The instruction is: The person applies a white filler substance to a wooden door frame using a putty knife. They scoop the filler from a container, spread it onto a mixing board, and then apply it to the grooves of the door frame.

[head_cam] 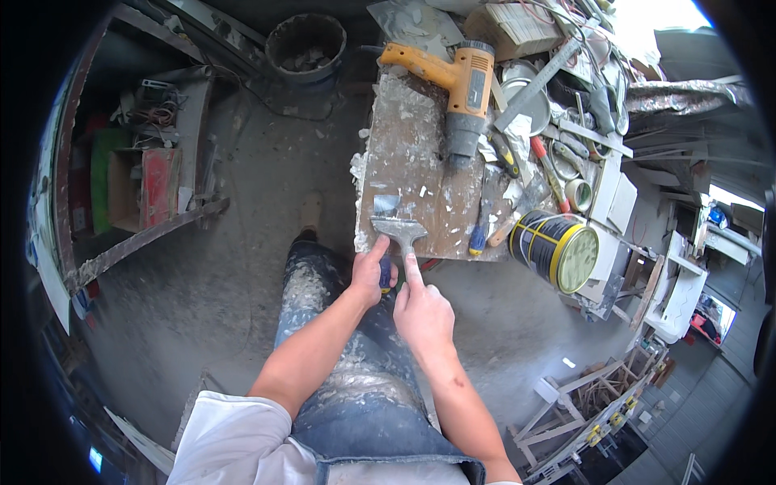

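My left hand (368,273) is closed around a blue and yellow handle (385,276); a thin metal blade (386,204) above it, partly hidden, appears to belong to it. My right hand (425,312) grips a wide-headed metal scraper (400,228), its index finger stretched along the shank. The scraper's head lies across the lower part of that blade, over the near left corner of a plaster-crusted wooden board (418,176). Farther up the board lies an orange heat gun (470,85), its nozzle towards me.
A black and yellow can (555,250) stands at the board's right corner. Beside it lie a blue-handled tool (479,233), a tape roll (578,194), a red brush handle (539,148) and a metal ruler (542,79). A bucket (306,48) stands beyond, and a frame with boxes (160,182) at left.
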`<state>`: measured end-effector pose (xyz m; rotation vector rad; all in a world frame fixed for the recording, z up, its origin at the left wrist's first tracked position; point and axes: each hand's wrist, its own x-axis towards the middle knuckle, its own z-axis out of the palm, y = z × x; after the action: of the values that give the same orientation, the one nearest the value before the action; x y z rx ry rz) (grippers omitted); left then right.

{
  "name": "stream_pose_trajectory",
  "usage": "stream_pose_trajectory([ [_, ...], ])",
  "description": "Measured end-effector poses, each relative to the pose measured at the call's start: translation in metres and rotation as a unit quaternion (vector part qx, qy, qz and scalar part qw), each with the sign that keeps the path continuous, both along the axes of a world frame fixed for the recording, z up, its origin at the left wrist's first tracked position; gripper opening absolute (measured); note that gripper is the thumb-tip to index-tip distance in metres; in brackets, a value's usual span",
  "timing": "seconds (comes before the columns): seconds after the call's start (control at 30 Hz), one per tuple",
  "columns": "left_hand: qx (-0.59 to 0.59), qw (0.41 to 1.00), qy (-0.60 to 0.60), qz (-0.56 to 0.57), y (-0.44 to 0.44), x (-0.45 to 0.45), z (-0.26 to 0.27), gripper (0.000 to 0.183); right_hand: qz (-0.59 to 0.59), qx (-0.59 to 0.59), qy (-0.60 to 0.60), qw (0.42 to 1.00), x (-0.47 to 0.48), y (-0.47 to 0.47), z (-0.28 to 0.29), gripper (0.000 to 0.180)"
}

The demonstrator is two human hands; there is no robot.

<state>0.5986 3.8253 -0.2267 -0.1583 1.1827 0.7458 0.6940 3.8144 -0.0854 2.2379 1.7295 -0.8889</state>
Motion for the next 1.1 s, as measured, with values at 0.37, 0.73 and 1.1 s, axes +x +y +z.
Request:
stream_pose_trajectory([
  [0.37,-0.008,0.998,0.053,0.021,0.001,0.009,0.002,0.032,0.024,-0.01,-0.025,0.999,-0.006,0.022,-0.004,0.057],
  [0.73,0.014,0.998,0.054,-0.001,0.001,0.004,0.002,0.029,0.041,0.033,-0.013,0.999,0.001,0.003,-0.005,0.056],
  [1.1,0.008,0.997,0.072,-0.001,-0.003,0.006,-0.002,0.036,0.065,0.052,-0.011,0.996,0.0,0.02,-0.009,0.055],
])
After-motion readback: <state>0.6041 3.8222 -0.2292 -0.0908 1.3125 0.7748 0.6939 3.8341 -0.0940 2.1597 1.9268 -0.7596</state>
